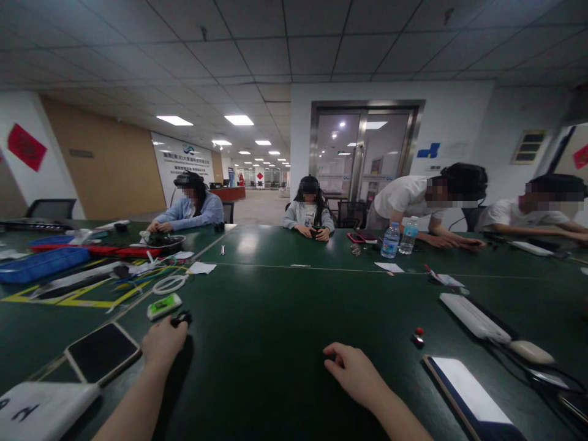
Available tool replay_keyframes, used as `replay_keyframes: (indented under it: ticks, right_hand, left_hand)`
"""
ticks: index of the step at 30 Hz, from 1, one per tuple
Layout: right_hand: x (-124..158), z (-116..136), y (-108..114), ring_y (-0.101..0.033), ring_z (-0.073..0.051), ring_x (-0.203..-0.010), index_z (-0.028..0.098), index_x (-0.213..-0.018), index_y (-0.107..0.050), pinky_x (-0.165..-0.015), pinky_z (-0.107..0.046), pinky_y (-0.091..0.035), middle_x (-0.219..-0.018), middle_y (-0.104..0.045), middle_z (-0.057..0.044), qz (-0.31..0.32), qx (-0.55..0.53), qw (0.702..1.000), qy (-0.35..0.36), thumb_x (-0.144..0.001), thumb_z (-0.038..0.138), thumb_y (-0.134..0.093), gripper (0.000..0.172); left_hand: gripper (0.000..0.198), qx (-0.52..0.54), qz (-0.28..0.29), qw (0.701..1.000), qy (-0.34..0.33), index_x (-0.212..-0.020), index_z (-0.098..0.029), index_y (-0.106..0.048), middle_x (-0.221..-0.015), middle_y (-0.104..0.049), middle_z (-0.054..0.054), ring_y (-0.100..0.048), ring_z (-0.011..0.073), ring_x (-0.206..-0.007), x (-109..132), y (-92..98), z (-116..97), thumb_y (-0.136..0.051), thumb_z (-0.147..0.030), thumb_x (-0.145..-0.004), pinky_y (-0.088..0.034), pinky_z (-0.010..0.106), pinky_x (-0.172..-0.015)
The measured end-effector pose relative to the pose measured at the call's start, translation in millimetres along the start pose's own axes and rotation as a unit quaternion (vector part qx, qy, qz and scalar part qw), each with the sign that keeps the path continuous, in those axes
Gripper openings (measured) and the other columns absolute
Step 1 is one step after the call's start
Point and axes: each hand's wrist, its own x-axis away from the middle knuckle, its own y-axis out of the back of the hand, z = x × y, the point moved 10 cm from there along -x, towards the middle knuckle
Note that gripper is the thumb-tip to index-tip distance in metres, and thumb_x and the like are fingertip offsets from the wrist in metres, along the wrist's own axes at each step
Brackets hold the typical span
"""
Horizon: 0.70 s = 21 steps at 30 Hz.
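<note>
My left hand (162, 342) is closed on a small black object (182, 318) whose kind I cannot make out, a little above or on the green table (257, 343). Just behind that hand lies a white device with a green face (164, 306). A phone with a dark screen (103, 352) is to its left. My right hand (353, 372) rests over the table with nothing visible in it, thumb and forefinger apart and the other fingers loosely curled. Right of it are a small red and silver item (418, 337) and a phone or case with a white face (473, 392).
A white box with black marks (46, 410) fills the near left corner. Blue trays (43, 264), wires and a white cable coil (169, 284) lie farther left. A white power strip (475, 317) stretches along the right. Two water bottles (391, 240) stand near several seated or leaning people.
</note>
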Motion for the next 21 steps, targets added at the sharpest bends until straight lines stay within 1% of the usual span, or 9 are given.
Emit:
replay_keyframes:
  ticks: [7,14,18,21]
  right_hand:
    - [-0.4,0.2,0.7,-0.063,-0.017,-0.082,0.023,-0.113,-0.058,-0.071,-0.027,-0.049,-0.091,-0.065,-0.002,-0.007,-0.012,1.0,0.011,-0.084,0.028,-0.05,0.03]
    - [-0.7,-1.4,-0.9,-0.063,-0.017,-0.083,0.023,-0.114,-0.058,-0.071,-0.027,-0.049,-0.092,-0.065,-0.002,0.001,-0.018,1.0,0.008,-0.085,0.027,-0.05,0.03]
    - [-1.7,-1.9,0.4,-0.063,-0.017,-0.082,0.023,-0.113,-0.058,-0.071,-0.028,-0.049,-0.092,-0.065,-0.003,-0.01,-0.01,1.0,0.013,-0.084,0.028,-0.051,0.03]
    - [-2.9,-2.8,-0.6,-0.063,-0.017,-0.083,0.024,-0.113,-0.058,-0.071,-0.028,-0.049,-0.092,-0.065,-0.002,-0.01,-0.006,1.0,0.012,-0.084,0.028,-0.051,0.03]
  left_hand:
    - [0.054,-0.002,0.001,1.0,-0.002,-0.116,-0.008,-0.058,-0.105,-0.064,0.019,-0.059,0.033,-0.098,3.5,2.5,-1.9,-0.043,-0.033,-0.071,-0.047,0.037,-0.076]
    - [0.051,-0.007,0.008,1.0,-0.006,-0.111,-0.008,-0.06,-0.103,-0.064,0.019,-0.06,0.0322,-0.095,5.2,3.3,-4.1,-0.041,-0.035,-0.073,-0.047,0.036,-0.075]
    - [0.051,-0.01,0.005,1.0,-0.012,-0.113,-0.009,-0.059,-0.101,-0.065,0.018,-0.061,0.0319,-0.094,4.6,2.8,-4.7,-0.041,-0.037,-0.073,-0.047,0.036,-0.075]
    - [0.052,-0.014,0.015,1.0,-0.012,-0.114,-0.01,-0.059,-0.104,-0.064,0.019,-0.06,0.0313,-0.095,5.0,1.2,-4.6,-0.041,-0.039,-0.075,-0.047,0.035,-0.077]
